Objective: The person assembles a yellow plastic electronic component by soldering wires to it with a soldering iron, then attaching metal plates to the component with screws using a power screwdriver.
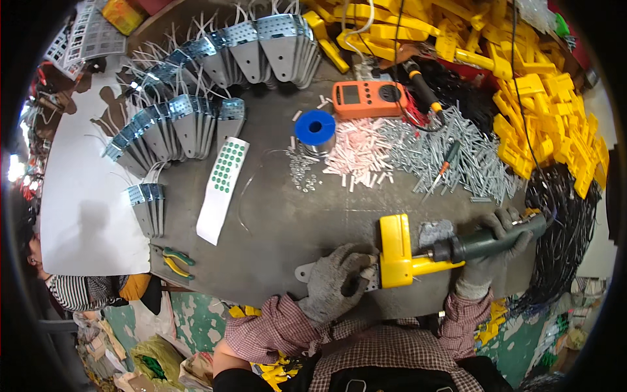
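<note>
My left hand, in a grey glove, lies closed over a grey metal plate. Its thumb and fingertips are pinched beside a T-shaped yellow plastic part, against the plate's other end. What sits between those fingertips is too small to make out. In my gloved right hand is a dark green power screwdriver, held level with its tip pointing left at the yellow part. The yellow part's narrow arm runs beneath the tool's front.
Behind lie an orange multimeter, a blue solder spool, pink sleeves and screws. Yellow parts pile up right, beside black cables. Left are stacked plates, a green-dotted sticker sheet and pliers.
</note>
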The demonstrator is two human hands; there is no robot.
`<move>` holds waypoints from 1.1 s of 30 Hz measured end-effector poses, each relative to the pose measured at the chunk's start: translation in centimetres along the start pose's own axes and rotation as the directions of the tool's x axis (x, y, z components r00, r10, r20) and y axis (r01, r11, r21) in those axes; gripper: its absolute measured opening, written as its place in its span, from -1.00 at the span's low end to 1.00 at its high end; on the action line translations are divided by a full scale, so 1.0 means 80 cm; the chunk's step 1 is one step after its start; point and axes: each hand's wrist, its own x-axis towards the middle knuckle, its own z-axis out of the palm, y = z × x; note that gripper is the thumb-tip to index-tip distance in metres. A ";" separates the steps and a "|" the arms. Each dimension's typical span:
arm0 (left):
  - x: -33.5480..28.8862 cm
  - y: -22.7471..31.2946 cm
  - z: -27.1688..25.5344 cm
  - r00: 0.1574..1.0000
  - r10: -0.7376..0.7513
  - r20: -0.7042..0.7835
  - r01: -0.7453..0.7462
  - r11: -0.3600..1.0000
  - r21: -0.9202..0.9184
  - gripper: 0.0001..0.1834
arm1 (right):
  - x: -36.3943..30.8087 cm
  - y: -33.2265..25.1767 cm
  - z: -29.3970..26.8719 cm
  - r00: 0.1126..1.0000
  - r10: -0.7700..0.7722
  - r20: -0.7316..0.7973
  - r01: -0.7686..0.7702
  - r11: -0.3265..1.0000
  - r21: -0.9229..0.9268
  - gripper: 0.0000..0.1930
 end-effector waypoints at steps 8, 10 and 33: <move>-0.007 0.016 0.008 0.994 0.087 -0.064 -0.075 0.984 0.163 -0.70 | -0.003 -0.001 0.009 0.996 -0.045 0.072 0.057 0.984 -0.166 -0.63; 0.003 0.009 -0.003 0.993 -0.108 -0.042 0.085 0.926 -0.367 -0.68 | -0.003 -0.003 0.010 0.997 -0.062 0.041 0.069 0.977 -0.200 -0.61; -0.026 0.021 0.009 0.985 0.124 -0.123 -0.110 0.987 0.117 -0.74 | -0.039 -0.013 0.004 0.996 -0.057 0.068 0.061 0.996 -0.072 -0.62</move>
